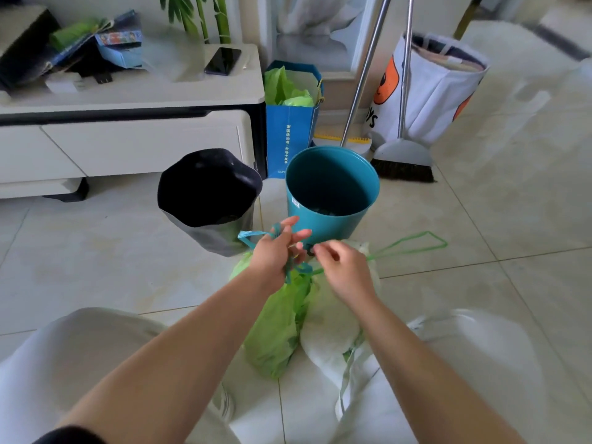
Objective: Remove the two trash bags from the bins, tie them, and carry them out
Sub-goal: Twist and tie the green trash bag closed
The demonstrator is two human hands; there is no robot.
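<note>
A green trash bag (278,328) lies on the floor between my knees, gathered at its neck by a teal drawstring (256,235). My left hand (275,251) holds that teal drawstring looped around its fingers. A white trash bag (330,331) lies beside it on the right, and its green drawstring (413,243) stretches out as a loop over the tiles. My right hand (342,267) pinches the strings at the knot between the two bags. Behind them stand a teal bin (333,190) with no bag in it and a tilted grey bin (208,200) with a dark inside.
A white cabinet (128,123) with a phone (222,60) and clutter stands at the left. A blue paper bag (293,123) holding green plastic, a broom and dustpan (403,155) and a white printed tote (429,88) line the back wall. My knees flank the bags.
</note>
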